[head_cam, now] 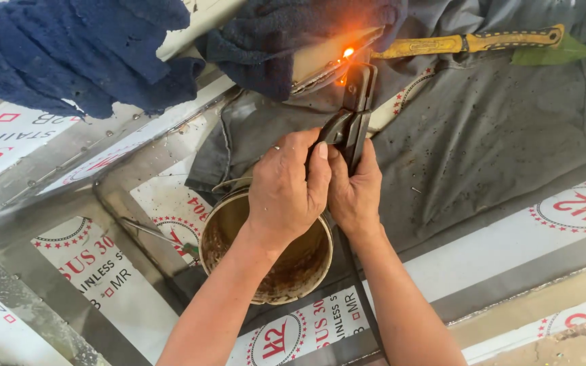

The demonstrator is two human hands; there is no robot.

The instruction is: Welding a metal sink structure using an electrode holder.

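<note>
Both hands, left hand (285, 193) and right hand (355, 190), clamp the electrode holder (355, 112); arc (348, 52) glowing just beyond it; weld seemingly mid-run, seam length unclear.

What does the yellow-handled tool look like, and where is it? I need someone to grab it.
Start at the grey cloth spread over the steel sheet. Along its top edge, right of the orange glow, lies the long yellow-handled tool. It is the only yellow thing, with a green leaf beside it.
</note>
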